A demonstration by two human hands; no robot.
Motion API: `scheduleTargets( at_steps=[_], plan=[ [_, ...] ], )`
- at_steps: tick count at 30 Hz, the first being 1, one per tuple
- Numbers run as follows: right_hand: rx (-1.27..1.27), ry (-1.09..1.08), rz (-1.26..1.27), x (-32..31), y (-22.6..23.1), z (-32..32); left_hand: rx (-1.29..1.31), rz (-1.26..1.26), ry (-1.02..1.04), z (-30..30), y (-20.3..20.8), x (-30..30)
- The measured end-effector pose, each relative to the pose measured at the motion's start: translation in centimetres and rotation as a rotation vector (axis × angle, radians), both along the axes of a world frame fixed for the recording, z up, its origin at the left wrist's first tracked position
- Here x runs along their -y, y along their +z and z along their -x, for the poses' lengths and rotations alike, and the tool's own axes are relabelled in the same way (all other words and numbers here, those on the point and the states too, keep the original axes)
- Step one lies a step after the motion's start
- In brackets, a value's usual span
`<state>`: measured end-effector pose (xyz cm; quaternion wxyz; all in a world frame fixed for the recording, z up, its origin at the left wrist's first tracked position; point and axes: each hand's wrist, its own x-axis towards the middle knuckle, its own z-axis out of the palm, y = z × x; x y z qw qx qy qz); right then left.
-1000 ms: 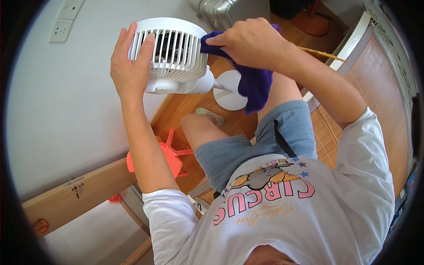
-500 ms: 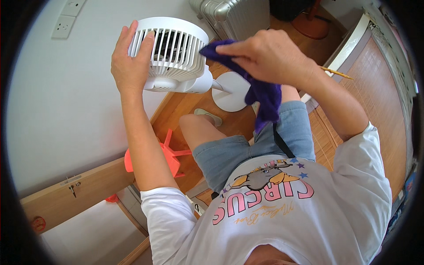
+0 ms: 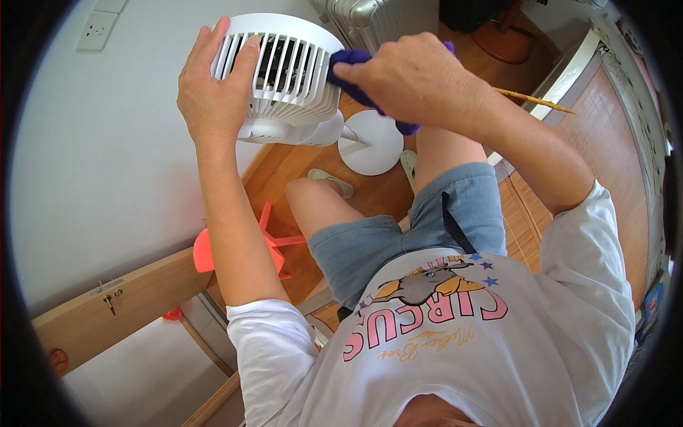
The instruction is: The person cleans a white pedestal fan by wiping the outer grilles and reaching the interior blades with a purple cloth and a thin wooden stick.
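Observation:
A white pedestal fan [image 3: 299,114] with a slatted housing stands before me, its head tilted and its round white base on the floor. My left hand [image 3: 213,92] grips the left side of the fan head, thumb lying over the slats and fingers reaching behind the rim. In my right hand [image 3: 413,82] is a purple cloth [image 3: 348,75], pressed by the fingertips against the right side of the slats. Part of the cloth is bunched under that hand and hidden by it. Dark inner parts show between the slats.
A silver suitcase [image 3: 380,32] stands behind the fan. Left of my legs is an orange-red plastic stool [image 3: 274,249], near a wooden door [image 3: 142,306] with a key in its lock. A wall socket [image 3: 97,30] sits at upper left. At right is a bed with a woven mat [image 3: 605,142].
My right hand has moved slightly up and left, bringing the cloth against the fan's side. The cloth's hanging end has swung up behind the hand. The fan head has shifted slightly.

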<state>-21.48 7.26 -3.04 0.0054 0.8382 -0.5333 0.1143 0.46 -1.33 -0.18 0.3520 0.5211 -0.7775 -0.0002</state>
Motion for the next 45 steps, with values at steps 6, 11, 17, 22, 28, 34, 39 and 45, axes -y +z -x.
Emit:
scheduleTargets(
  at_steps=[6,11,17,22,28,34,39,45],
  plan=[
    [0.048,0.050,-0.095,-0.8,0.4,-0.3,0.012,-0.008,0.005,-0.3,-0.1,0.5],
    [0.062,-0.067,0.043,1.1,-0.6,1.3,0.017,0.019,-0.004,-0.1,0.0,-0.1],
    [0.078,0.075,-0.030,-3.3,-1.1,-1.8,-0.019,0.016,0.029,-0.5,-0.1,-0.4],
    [0.288,0.032,-0.068,-4.2,-2.5,0.2,-0.082,-0.032,-0.049,-1.4,-0.2,-0.3],
    [0.306,-0.111,-0.062,-3.2,-4.1,1.8,-0.127,-0.109,-0.045,-2.6,0.1,0.6],
    [0.362,-0.120,0.036,-1.1,-4.4,1.0,-0.159,-0.150,-0.051,-2.5,0.4,0.6],
    [0.321,-0.111,0.012,0.3,-4.2,0.1,-0.122,-0.142,-0.042,-2.1,0.6,0.4],
    [0.246,0.060,-0.042,-0.2,-3.7,-0.9,-0.112,-0.098,-0.044,-1.7,0.1,0.1]
  ],
)
